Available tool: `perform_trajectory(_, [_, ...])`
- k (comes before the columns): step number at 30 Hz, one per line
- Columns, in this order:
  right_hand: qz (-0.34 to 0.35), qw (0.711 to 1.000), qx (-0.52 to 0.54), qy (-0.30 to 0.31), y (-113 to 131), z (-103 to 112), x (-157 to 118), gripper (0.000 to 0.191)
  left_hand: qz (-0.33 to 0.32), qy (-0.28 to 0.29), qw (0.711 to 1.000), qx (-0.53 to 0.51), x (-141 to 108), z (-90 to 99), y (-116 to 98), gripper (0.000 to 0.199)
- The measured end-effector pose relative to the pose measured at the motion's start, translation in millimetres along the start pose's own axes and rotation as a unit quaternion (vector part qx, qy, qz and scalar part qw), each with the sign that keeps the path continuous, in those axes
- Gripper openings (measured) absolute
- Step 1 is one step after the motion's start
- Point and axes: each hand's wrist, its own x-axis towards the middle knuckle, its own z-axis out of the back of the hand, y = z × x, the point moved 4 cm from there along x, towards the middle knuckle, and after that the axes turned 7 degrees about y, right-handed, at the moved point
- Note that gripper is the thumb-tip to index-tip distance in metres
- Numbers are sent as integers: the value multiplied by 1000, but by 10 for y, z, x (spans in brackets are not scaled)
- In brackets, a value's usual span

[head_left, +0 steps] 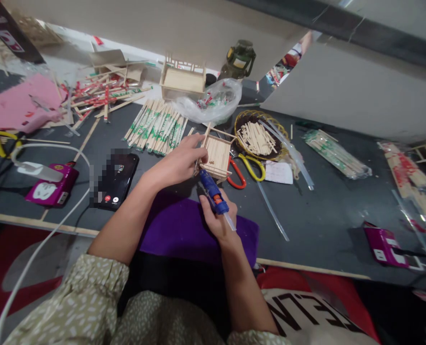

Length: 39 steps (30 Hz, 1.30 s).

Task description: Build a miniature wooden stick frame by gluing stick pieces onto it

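My right hand (218,213) is wrapped round a blue glue gun (213,190), and a clear glue stick (229,221) juts from its rear. The gun's nozzle points at the near left corner of a small model made of wooden sticks (217,151). Closed on that model's left side, my left hand (184,160) has its fingertips by a corner post. The model has a slatted floor and low rails. Scissors with one red and one yellow handle (253,166) lie just right of it. A purple cloth (173,225) is spread beneath my wrists.
Wrapped chopsticks (157,127), a plastic bag (216,103) and a finished-looking stick model (183,79) stand behind. A basket (283,152) holds cut sticks. Left are a phone (117,179) and a magenta power socket (52,184) with a white cable. Another socket (383,244) sits right.
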Motion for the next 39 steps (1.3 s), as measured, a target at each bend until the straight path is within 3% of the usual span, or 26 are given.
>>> perform_trajectory(32, [14,999,29,-5,38,42,0,24,3,5,1000,9,-6,0,7,40])
perform_trajectory(39, [0,1000,9,19,26,23,5,27,-5,-3,1000,3,-12,-1,10,39])
